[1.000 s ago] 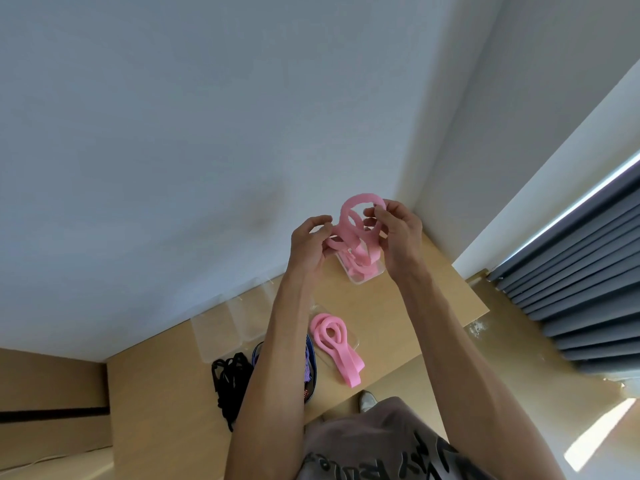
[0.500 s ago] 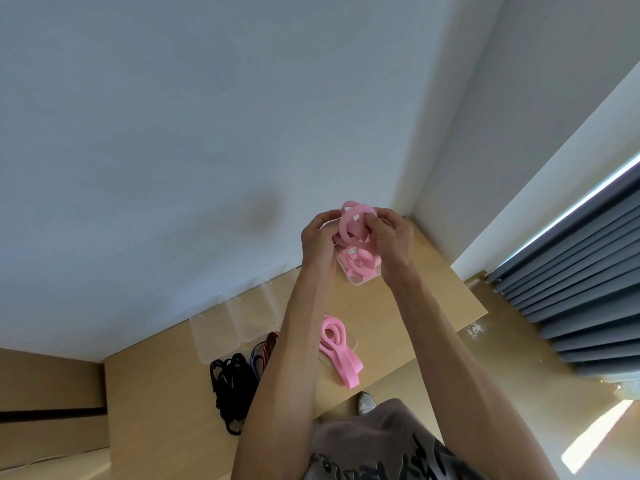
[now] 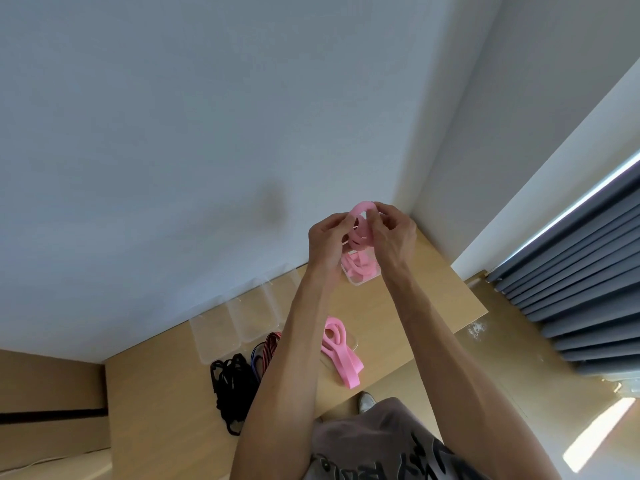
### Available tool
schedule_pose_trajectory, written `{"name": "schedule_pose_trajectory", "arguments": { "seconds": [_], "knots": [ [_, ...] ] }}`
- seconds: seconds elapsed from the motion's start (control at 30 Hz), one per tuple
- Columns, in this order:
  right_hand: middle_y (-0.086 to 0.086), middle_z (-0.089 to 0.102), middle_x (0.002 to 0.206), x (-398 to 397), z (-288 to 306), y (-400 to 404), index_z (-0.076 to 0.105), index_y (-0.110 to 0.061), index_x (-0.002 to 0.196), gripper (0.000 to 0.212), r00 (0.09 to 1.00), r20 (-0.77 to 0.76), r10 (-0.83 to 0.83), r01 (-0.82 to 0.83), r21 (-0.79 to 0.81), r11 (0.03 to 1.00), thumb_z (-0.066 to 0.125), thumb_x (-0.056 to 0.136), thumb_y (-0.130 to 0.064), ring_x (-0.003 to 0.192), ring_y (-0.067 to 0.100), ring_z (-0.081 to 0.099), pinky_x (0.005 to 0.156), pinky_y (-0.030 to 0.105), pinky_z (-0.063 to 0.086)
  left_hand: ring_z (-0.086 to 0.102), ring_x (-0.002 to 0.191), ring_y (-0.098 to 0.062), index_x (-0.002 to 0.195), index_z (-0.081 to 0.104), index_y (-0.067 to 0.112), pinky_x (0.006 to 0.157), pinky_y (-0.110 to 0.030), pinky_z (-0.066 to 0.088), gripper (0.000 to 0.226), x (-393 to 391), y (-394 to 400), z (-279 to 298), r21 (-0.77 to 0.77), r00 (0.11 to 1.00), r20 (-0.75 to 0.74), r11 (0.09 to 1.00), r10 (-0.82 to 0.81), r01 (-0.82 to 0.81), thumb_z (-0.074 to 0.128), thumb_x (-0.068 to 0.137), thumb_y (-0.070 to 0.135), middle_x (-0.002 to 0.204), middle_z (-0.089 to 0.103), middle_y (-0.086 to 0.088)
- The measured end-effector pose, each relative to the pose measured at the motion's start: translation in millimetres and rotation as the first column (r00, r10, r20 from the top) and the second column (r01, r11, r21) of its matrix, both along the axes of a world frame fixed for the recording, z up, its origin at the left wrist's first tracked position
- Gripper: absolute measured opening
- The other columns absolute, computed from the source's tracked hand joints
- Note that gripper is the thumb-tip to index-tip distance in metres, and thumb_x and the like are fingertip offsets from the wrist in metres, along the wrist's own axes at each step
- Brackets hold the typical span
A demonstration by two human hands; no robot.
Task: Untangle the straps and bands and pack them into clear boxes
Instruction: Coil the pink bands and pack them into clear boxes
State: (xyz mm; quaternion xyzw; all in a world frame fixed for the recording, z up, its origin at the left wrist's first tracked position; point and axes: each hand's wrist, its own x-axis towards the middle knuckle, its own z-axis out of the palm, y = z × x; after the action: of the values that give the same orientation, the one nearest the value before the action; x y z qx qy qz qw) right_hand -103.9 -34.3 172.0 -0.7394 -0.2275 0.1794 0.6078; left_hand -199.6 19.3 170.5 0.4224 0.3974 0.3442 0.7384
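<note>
Since half a second ago both hands have drawn closer together and the pink band (image 3: 360, 227) is bunched into tighter coils between them, a little right of the frame's centre. The left hand (image 3: 327, 242) pinches the coils from the left with curled fingers, and the right hand (image 3: 393, 233) closes on them from the right, its fingertips on the top loop. Both hands grip the same band, held up above the table.

Directly below the hands sits a clear box (image 3: 360, 277) with more pink band folded inside it, partly hidden by the wrists. Lower down, near the middle of the frame, a second pink band (image 3: 341, 355) lies looped over another clear box (image 3: 351, 341), with its free end trailing toward the table's near edge. Left of that, a red and dark striped strap (image 3: 266, 348) shows beside the left forearm, and a tangle of black straps (image 3: 230, 386) lies further left. Two empty clear boxes (image 3: 239, 317) stand side by side against the wall, above the black tangle. All rest on a light wooden table (image 3: 433, 299). Grey curtains (image 3: 571, 271) hang at the right edge.
</note>
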Motion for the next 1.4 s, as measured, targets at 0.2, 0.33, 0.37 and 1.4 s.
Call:
{"name": "schedule_pose_trajectory", "arguments": {
  "seconds": [0.2, 0.33, 0.37, 1.4],
  "knots": [
    [-0.007, 0.064, 0.083, -6.4, 6.5, -1.7, 0.063, -0.015, 0.096, 0.015, 0.968, 0.211, -0.139, 0.156, -0.066, 0.986, 0.069, 0.089, -0.027, 0.076, 0.009, 0.059, 0.071, 0.032, 0.048, 0.065, 0.074, -0.027, 0.100, 0.068, -0.006, 0.066, -0.034, 0.058, 0.015, 5.2, 0.2, -1.2, -0.129, 0.997, 0.071, 0.991, 0.044, -0.034, 0.063, 0.097, 0.008, 0.088, 0.067, -0.019],
    [-0.013, 0.069, 0.062, -7.4, 12.0, -2.3, 0.070, -0.021, 0.070, 0.027, 0.994, 0.109, 0.009, 0.001, -0.085, 0.996, 0.062, 0.089, -0.038, 0.060, -0.002, 0.064, 0.058, 0.020, 0.047, 0.068, 0.068, -0.023, 0.102, 0.068, -0.007, 0.065, -0.031, 0.059, 0.018, 6.2, 2.6, -0.4, -0.125, 0.994, 0.090, 0.991, 0.067, -0.056, 0.065, 0.097, 0.009, 0.082, 0.070, -0.016],
    [-0.014, 0.072, 0.068, -5.7, 12.2, -3.7, 0.074, -0.022, 0.072, 0.024, 0.995, 0.079, 0.054, -0.048, -0.075, 0.996, 0.067, 0.086, -0.041, 0.067, -0.002, 0.067, 0.060, 0.016, 0.049, 0.067, 0.064, -0.021, 0.100, 0.067, -0.006, 0.062, -0.029, 0.058, 0.016, 5.3, 4.3, 0.0, -0.114, 0.995, 0.083, 0.992, 0.064, -0.055, 0.065, 0.097, 0.009, 0.077, 0.070, -0.014],
    [0.000, 0.069, 0.066, -11.2, -11.3, 18.0, 0.073, -0.016, 0.071, 0.036, 0.817, -0.577, -0.004, 0.035, 0.043, 0.998, 0.054, 0.088, 0.009, 0.068, 0.021, 0.064, 0.066, 0.030, 0.059, 0.072, 0.071, -0.026, 0.107, 0.053, 0.005, 0.055, -0.028, 0.055, 0.011, -4.8, 15.6, -55.9, -0.245, 0.972, -0.235, 0.966, 0.028, -0.087, 0.044, 0.106, 0.012, 0.102, 0.067, -0.016]
  ]
}}
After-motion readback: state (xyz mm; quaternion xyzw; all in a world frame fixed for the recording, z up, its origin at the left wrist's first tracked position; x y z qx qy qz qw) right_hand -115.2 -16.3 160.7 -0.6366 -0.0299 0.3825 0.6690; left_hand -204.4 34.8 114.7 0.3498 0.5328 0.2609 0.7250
